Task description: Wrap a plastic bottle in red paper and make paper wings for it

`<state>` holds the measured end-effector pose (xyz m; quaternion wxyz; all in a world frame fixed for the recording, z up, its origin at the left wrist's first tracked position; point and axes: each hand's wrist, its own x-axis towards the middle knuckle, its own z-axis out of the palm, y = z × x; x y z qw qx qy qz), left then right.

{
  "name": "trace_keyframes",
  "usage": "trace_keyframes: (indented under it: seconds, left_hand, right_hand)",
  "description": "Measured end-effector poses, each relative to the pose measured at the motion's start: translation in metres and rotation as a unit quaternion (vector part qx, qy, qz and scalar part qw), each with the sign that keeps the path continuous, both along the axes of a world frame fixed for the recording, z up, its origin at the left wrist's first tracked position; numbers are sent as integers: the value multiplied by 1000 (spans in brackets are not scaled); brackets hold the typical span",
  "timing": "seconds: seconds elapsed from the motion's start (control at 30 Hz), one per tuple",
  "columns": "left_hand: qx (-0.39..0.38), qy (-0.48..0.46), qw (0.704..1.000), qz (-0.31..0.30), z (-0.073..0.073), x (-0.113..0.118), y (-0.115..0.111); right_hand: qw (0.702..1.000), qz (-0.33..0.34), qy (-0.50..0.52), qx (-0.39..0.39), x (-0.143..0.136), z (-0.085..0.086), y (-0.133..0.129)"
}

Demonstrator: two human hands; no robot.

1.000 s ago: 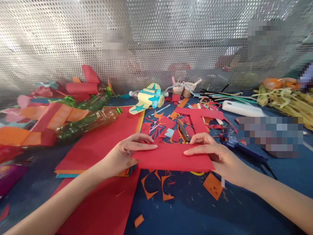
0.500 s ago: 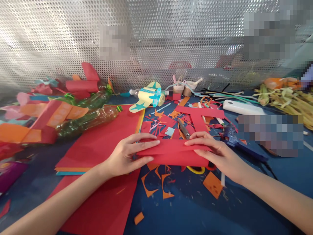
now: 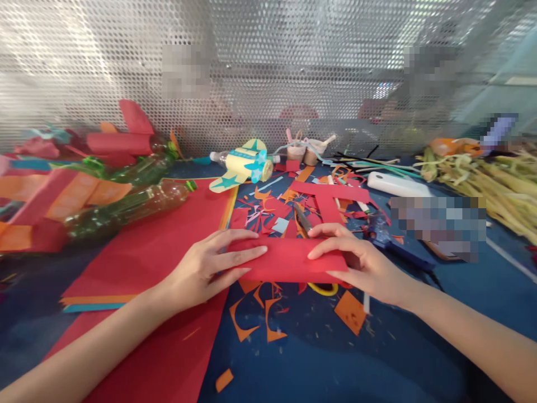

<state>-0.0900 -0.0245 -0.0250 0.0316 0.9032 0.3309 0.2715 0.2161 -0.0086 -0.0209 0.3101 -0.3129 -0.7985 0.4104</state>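
Note:
A rolled sheet of red paper (image 3: 289, 262) lies crosswise between my two hands, raised a little over the table. My left hand (image 3: 210, 267) grips its left end, fingers over the top and thumb along the near side. At the other end my right hand (image 3: 356, 263) holds it the same way, fingertips pressing on the roll. Beneath and behind it, scissors (image 3: 302, 218) show a blade, and a yellow handle loop (image 3: 323, 289) pokes out in front. The rest of the scissors is hidden by the paper.
Coloured paper sheets (image 3: 138, 252) are stacked on the left, near green plastic bottles (image 3: 130, 210) with paper wings. A yellow bottle plane (image 3: 247, 162) stands behind the scraps (image 3: 272, 207). To the right are a blue glue gun (image 3: 394, 246), a white object (image 3: 396, 183) and dried husks (image 3: 495, 184).
The loose upper edge of the red paper now lies flatter, so the roll looks more closed. My right fingers have shifted on it. The whole view has turned slightly right.

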Motion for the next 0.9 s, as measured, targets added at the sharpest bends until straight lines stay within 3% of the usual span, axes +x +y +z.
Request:
trace_keyframes:
  seconds: [0.2,0.37,0.53,0.7,0.9]
  left_hand:
    - [16,-5,1000,20,-6,-1,4]
    - [40,4,999,27,-9,-2,8]
    - [-18,-10,998,62,-6,-3,12]
    - [-86,7,991,103,4,-3,14]
    - [-56,45,990,121,13,-1,14]
  right_hand:
    - [990,45,-80,111,13,11,10]
    - [979,57,-119,158,16,16,14]
    - [978,61,-110,168,14,20,13]
    - [989,29,-71,130,12,21,9]
    - [994,-40,-4,102,4,15,5]
